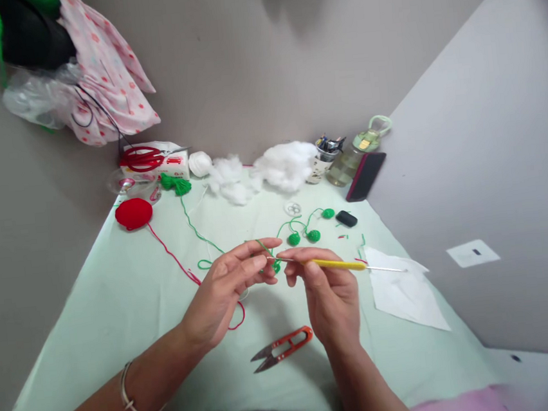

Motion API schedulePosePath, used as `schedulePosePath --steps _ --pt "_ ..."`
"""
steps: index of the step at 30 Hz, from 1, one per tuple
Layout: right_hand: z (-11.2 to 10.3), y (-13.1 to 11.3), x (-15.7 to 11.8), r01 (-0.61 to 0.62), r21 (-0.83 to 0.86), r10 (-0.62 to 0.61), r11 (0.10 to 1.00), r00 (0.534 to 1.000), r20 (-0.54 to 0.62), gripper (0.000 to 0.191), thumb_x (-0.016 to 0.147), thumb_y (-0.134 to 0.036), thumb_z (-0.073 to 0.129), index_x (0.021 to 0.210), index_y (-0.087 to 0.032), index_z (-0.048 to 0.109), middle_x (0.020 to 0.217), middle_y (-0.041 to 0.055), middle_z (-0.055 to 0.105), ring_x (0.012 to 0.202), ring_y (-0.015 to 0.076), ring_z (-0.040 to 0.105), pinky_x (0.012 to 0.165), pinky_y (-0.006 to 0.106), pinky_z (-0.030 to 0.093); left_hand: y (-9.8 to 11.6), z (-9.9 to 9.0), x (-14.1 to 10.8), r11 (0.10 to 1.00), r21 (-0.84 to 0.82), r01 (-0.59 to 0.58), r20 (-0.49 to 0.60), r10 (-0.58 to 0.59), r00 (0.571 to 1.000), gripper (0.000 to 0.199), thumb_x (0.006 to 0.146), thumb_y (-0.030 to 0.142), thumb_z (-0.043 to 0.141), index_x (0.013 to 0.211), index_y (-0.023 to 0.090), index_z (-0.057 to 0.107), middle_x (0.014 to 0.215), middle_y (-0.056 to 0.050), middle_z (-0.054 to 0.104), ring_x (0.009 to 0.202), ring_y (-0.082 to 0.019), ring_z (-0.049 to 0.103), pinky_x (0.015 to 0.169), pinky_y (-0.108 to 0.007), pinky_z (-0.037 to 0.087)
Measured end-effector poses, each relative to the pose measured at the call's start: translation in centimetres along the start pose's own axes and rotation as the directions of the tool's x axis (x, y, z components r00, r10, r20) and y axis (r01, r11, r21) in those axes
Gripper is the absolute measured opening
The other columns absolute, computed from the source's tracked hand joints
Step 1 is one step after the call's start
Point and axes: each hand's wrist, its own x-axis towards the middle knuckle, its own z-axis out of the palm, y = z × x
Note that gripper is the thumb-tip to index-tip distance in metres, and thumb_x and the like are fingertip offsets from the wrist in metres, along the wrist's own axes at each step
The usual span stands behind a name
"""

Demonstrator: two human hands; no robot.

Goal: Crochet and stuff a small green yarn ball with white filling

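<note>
My right hand [328,287] grips a crochet hook [340,264] with a yellow handle and metal tips at both ends. Pinched in my left hand [230,284] is a small piece of green crochet [276,266], partly hidden by the fingers. The hook's left tip meets the green yarn at my left fingertips. A strand of green yarn [200,234] trails from a green yarn bundle [175,184] toward my left hand. Below my hands, orange thread snips [282,348] lie on the table. Beyond them rest small green crocheted balls [313,236] with yarn tails.
A red yarn ball [134,214] sits at the left, near red-handled scissors [142,159] on a tissue pack. White stuffing [284,167], a pen cup [322,160], a bottle [347,163] and a phone [366,176] line the back. White paper [403,290] lies right.
</note>
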Motion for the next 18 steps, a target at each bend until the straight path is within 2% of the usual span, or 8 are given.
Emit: schedulePosePath --steps 2,7,9,11,13,15,16,18 --pt "0.1 -0.2 0.0 0.030 -0.036 -0.029 0.999 1.000 0.010 0.018 0.104 -0.026 0.059 0.105 -0.026 0.077 0.105 0.0064 0.079 0.077 0.0175 0.066 0.066 0.033 0.056 0.0 0.1 0.0 1.000 0.014 -0.005 -0.020 0.006 1.000 0.028 0.086 0.037 0.080 0.109 0.022 0.083 0.097 -0.005 0.073 0.079 -0.016 0.061 0.087 -0.034 0.049" --pt "0.4 -0.4 -0.5 0.173 -0.186 -0.166 0.967 0.985 0.051 0.029 0.103 -0.014 0.055 0.113 -0.031 0.076 0.108 0.0048 0.079 0.084 0.0190 0.070 0.069 0.034 0.058 -0.6 0.3 0.2 0.999 0.037 -0.032 -0.082 0.035 0.996 0.031 0.081 0.028 0.087 0.111 0.025 0.083 0.080 0.002 0.067 0.072 -0.013 0.060 0.079 -0.029 0.048" --pt "0.3 0.0 -1.1 0.295 -0.368 -0.280 0.882 0.955 0.095 0.038 0.100 -0.008 0.058 0.122 -0.033 0.075 0.114 0.0057 0.078 0.095 0.0221 0.071 0.076 0.038 0.059 -0.9 0.4 0.1 0.999 0.028 -0.039 -0.090 0.041 0.995 0.035 0.080 0.028 0.088 0.114 0.025 0.081 0.078 0.002 0.067 0.072 -0.013 0.061 0.080 -0.028 0.048" --pt "0.3 0.7 -1.6 0.439 -0.546 -0.414 0.714 0.893 0.177 0.049 0.094 -0.005 0.065 0.133 -0.035 0.071 0.121 0.0079 0.075 0.103 0.0247 0.071 0.081 0.040 0.059 -1.2 0.6 0.0 1.000 -0.025 -0.013 -0.082 0.011 0.997 0.040 0.080 0.029 0.089 0.118 0.023 0.080 0.080 0.001 0.070 0.075 -0.013 0.063 0.082 -0.028 0.050" --pt "0.3 1.0 -1.8 0.515 -0.603 -0.489 0.610 0.843 0.226 0.055 0.092 -0.004 0.069 0.138 -0.034 0.069 0.125 0.0095 0.073 0.105 0.0252 0.070 0.082 0.039 0.059 -1.3 0.7 -0.1 0.992 -0.112 0.059 -0.043 -0.064 0.997 0.042 0.079 0.030 0.089 0.119 0.021 0.080 0.086 -0.002 0.073 0.079 -0.014 0.065 0.082 -0.028 0.051" --pt "0.1 0.7 -1.5 0.489 -0.561 -0.466 0.668 0.863 0.197 0.051 0.094 -0.004 0.066 0.135 -0.034 0.070 0.119 0.0084 0.074 0.102 0.0235 0.070 0.082 0.038 0.060 -1.2 0.5 0.1 0.977 -0.177 0.118 -0.017 -0.123 0.992 0.040 0.079 0.028 0.089 0.117 0.020 0.081 0.088 -0.003 0.073 0.077 -0.012 0.063 0.079 -0.025 0.051" --pt "-0.1 0.2 -1.2 0.441 -0.519 -0.421 0.733 0.892 0.164 0.048 0.096 -0.004 0.062 0.132 -0.034 0.072 0.114 0.0069 0.074 0.098 0.0220 0.070 0.081 0.038 0.059 -1.0 0.3 0.2 0.972 -0.195 0.132 -0.015 -0.137 0.990 0.038 0.080 0.027 0.088 0.116 0.019 0.081 0.087 -0.002 0.072 0.074 -0.010 0.062 0.077 -0.023 0.051" --pt "-0.6 -0.9 -0.4 0.264 -0.361 -0.257 0.895 0.964 0.069 0.042 0.101 -0.004 0.051 0.121 -0.033 0.074 0.098 0.0026 0.073 0.085 0.0180 0.069 0.079 0.036 0.059 -0.6 -0.1 0.6 0.968 -0.209 0.136 -0.031 -0.145 0.989 0.032 0.081 0.021 0.086 0.112 0.017 0.083 0.082 0.001 0.068 0.065 -0.005 0.056 0.071 -0.018 0.048"
